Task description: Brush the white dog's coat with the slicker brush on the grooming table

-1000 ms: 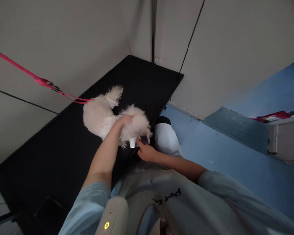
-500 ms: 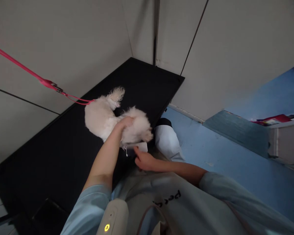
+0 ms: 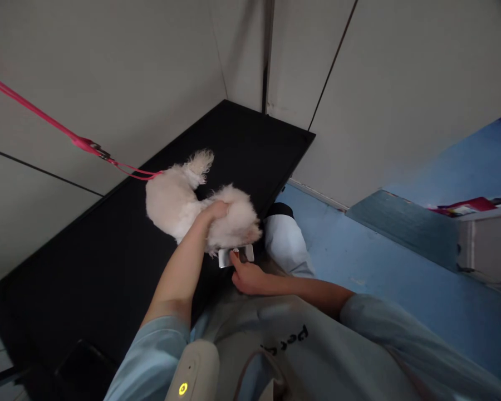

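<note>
Looking through the head camera, the only view here, you have a small white dog (image 3: 234,218) lying or crouching on the black bench (image 3: 254,145), with its head directly beneath and just beyond your left hand (image 3: 219,210). That hand rests on the fur behind the head; its fingers sink into the coat, so whether they grip or merely press cannot be told. Your right hand (image 3: 248,277) is closed on a silver tool (image 3: 224,258), which sits just ahead of it, against or right beside the fur under the head.

The likeliest trouble is a sudden toss of the head: if your left hand is only pressing, the face could swing into the tool's edge. Pulling the tool through a knot might tug the skin and set off that jerk. A light hold on the handle could let the tool twist in your right hand, turning a corner toward the dog.

The near edge of the bench runs close to your right hand, so a lunge that way risks a fall past your knee (image 3: 284,239). The pink leash (image 3: 45,114) meets the body well beyond your left hand, toward the rump, and probably restrains the head very little.
</note>
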Demonstrator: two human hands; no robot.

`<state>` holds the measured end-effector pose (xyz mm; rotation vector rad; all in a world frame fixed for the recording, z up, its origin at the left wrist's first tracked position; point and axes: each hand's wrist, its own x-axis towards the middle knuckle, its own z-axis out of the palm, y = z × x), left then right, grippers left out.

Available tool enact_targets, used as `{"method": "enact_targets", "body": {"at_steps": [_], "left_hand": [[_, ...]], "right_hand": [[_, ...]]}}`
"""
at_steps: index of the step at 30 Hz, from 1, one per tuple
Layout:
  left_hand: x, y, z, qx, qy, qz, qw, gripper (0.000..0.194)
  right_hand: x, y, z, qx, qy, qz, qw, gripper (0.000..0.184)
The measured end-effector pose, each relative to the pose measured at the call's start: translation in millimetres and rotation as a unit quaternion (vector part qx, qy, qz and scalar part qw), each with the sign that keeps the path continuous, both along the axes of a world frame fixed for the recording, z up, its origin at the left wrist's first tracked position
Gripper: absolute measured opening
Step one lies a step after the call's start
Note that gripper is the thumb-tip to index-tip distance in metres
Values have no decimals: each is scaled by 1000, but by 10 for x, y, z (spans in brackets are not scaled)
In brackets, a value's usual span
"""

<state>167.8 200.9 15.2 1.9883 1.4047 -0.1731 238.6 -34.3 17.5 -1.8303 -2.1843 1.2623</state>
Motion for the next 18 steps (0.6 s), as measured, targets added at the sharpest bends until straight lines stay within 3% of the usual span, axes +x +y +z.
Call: {"method": "enact_targets", "body": {"at_steps": [6, 11, 15, 18], "left_hand": [[-16, 40, -57, -4, -16, -16, 1000, 36], [-22, 15, -41, -3, -38, -24, 999, 37], [-19, -3, 0, -2, -31, -23, 999, 36], [-12, -12, 42, -1, -13, -20, 1000, 35]], "right_hand": [[-1, 2, -4, 30, -34, -29, 999, 70], [17, -65, -2, -17, 45, 43, 998, 68], [132, 3, 28, 29, -12, 4, 1000, 68], [268, 55, 48, -19, 16, 64, 998, 66]]}}
